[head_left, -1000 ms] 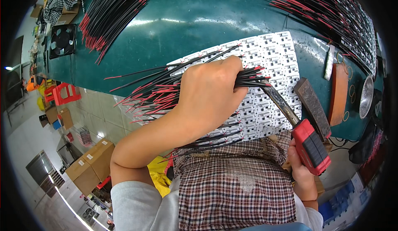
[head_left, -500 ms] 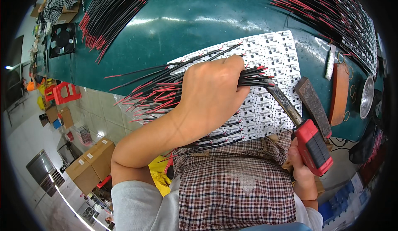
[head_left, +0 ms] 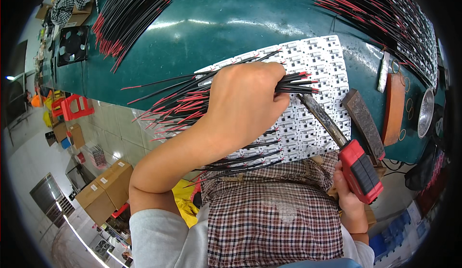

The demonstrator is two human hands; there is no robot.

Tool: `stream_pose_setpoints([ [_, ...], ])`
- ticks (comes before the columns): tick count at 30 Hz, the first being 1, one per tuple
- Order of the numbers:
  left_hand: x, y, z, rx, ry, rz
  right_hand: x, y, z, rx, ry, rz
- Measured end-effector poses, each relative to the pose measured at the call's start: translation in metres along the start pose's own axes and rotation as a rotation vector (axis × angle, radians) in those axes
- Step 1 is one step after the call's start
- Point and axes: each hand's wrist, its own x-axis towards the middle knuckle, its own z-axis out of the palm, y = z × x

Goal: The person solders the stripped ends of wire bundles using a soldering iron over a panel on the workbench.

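Note:
My left hand [head_left: 246, 104] is closed round a bundle of red and black wires [head_left: 297, 82]. The wire ends poke out to the right past my fingers, over a white circuit board panel [head_left: 317, 65] covered in rows of small parts. My right hand [head_left: 349, 196] grips a soldering iron [head_left: 362, 171] with a red and black handle. The iron's dark tip lies just below the wire ends, close to my left fingers; whether it touches the panel I cannot tell. More wires [head_left: 175, 105] trail leftward from under my left hand, and several lie along the panel's lower left.
A dark bar [head_left: 363, 123], an orange-brown block [head_left: 394, 109] and a metal bowl [head_left: 426, 113] stand right of the panel. Wire bundles lie at the back left [head_left: 132, 20] and back right [head_left: 356, 13] of the green table [head_left: 231, 8]. A black fan [head_left: 73, 45] stands far left.
The soldering iron's tip has shifted left and slightly down, away from the wire ends toward my left fingers. My left hand has moved slightly, still holding the wires.

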Motion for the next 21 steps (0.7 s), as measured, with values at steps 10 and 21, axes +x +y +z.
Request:
stream_pose_setpoints([
  [10, 0.002, -0.003, 0.002, 0.003, 0.019, 0.042, -0.001, 0.002, -0.006, -0.006, 0.017, 0.035],
  [21, 0.001, -0.001, 0.0, 0.012, 0.001, 0.011, 0.0, -0.004, 0.001, 0.022, 0.017, 0.042],
])
